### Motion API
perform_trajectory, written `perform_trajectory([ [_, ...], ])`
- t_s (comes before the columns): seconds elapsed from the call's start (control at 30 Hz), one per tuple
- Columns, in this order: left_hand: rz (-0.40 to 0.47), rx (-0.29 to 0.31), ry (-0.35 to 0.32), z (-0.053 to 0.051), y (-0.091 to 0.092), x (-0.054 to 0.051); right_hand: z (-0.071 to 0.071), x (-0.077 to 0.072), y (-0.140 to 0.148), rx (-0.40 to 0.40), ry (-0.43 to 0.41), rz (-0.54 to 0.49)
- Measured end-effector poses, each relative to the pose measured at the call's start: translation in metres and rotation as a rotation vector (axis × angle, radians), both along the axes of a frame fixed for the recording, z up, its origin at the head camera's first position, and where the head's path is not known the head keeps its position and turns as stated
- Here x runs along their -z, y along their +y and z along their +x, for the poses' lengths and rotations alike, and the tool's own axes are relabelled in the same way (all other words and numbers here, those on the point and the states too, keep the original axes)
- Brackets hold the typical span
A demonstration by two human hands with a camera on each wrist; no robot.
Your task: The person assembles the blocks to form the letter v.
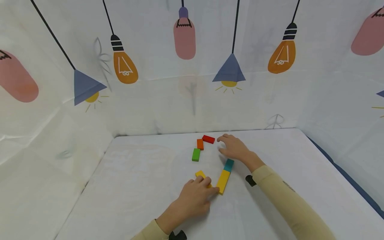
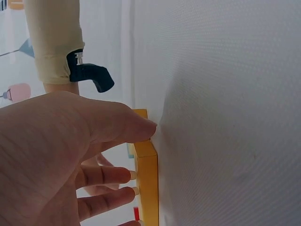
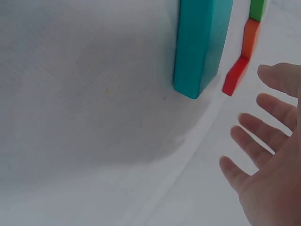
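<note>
My left hand reaches over the near end of a left yellow block. In the left wrist view its fingertips touch that yellow block from above, while the thumb lies at the gap by a second, longer yellow block. A teal block continues the far end of the longer one. Empty, with fingers spread, my right hand hovers between the teal block and a red block. An orange block adjoins the red one, and a green block lies nearer.
The blocks lie on a white-covered table. Behind it hangs a pale cloth printed with lamps and bulbs. Dark devices sit at both wrists, one by the right sleeve.
</note>
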State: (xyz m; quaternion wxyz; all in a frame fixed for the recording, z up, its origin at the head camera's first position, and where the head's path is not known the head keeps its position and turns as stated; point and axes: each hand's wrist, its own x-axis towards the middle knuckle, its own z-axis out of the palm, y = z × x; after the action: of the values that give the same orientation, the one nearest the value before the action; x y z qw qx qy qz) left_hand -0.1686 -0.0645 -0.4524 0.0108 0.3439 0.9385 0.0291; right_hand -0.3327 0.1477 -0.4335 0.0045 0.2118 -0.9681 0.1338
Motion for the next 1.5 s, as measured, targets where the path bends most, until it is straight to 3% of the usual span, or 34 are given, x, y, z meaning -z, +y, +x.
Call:
perform_trajectory([
  [0.37,0.005,-0.028,-0.002,-0.001,-0.004,0.003,-0.021,0.005,-0.017,-0.011,0.005,-0.024],
  [0.7,0.020,-0.009,0.017,0.000,-0.006,0.002,-0.031,0.010,-0.025,0.015,-0.054,-0.031],
  [1.17,0.008,0.033,0.052,-0.001,-0.004,0.003,-0.035,0.023,-0.030,0.039,-0.066,-0.071],
  [1.5,0.010,0.042,0.061,-0.002,-0.003,0.000,-0.042,0.029,-0.037,0.070,0.081,-0.014],
])
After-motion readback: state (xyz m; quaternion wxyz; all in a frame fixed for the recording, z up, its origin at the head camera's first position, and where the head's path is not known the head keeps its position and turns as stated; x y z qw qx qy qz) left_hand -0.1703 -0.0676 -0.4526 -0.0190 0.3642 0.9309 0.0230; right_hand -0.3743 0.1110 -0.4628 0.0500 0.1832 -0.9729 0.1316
